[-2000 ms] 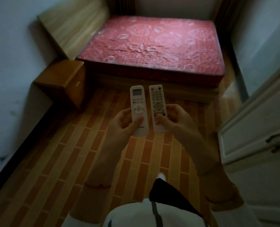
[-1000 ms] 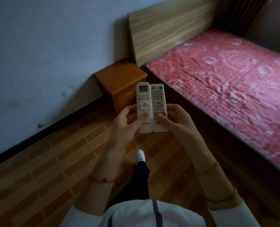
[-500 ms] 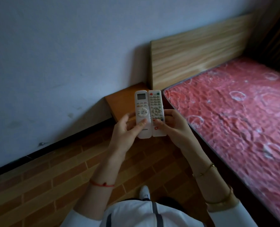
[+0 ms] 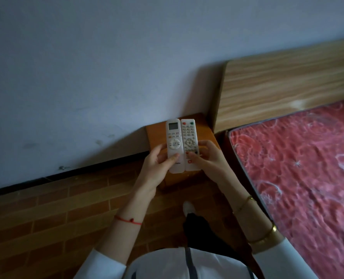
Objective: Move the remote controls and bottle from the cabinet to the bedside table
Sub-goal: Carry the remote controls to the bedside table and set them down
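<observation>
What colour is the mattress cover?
Red with pale swirl patterns, clearest in the head view.

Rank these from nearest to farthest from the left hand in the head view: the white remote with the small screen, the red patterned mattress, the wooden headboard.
1. White remote with the small screen: held in the left hand, over the orange-brown bedside table.
2. Wooden headboard: up and to the right, against the wall.
3. Red patterned mattress: to the right, past the right hand. Items 2 and 3 are close to call.
</observation>
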Tool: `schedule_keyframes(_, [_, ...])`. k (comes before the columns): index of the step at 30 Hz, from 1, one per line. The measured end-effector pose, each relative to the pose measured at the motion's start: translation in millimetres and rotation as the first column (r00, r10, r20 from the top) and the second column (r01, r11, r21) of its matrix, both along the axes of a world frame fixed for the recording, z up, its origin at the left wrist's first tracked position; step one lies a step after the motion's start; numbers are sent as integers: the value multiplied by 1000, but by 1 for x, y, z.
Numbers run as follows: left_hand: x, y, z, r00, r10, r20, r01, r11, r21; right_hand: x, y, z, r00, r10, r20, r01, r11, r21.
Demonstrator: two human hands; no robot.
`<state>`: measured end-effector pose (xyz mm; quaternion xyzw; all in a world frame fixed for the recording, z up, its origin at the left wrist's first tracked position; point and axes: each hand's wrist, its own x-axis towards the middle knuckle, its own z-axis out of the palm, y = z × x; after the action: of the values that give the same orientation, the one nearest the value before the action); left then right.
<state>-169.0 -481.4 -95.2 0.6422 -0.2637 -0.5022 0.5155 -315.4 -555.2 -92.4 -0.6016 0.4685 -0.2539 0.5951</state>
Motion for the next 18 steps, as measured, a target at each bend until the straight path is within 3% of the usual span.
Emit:
schedule_keyframes(9, [35,-136,-62,983,176,-52,-165,971,172,54,-158,-64,965,214,-153,-205,976,76])
schedule_keyframes(18, [83,-219,-172,971,216,-102,-174,931,320,107,-248,-180,923,271,-275,-211,951,226])
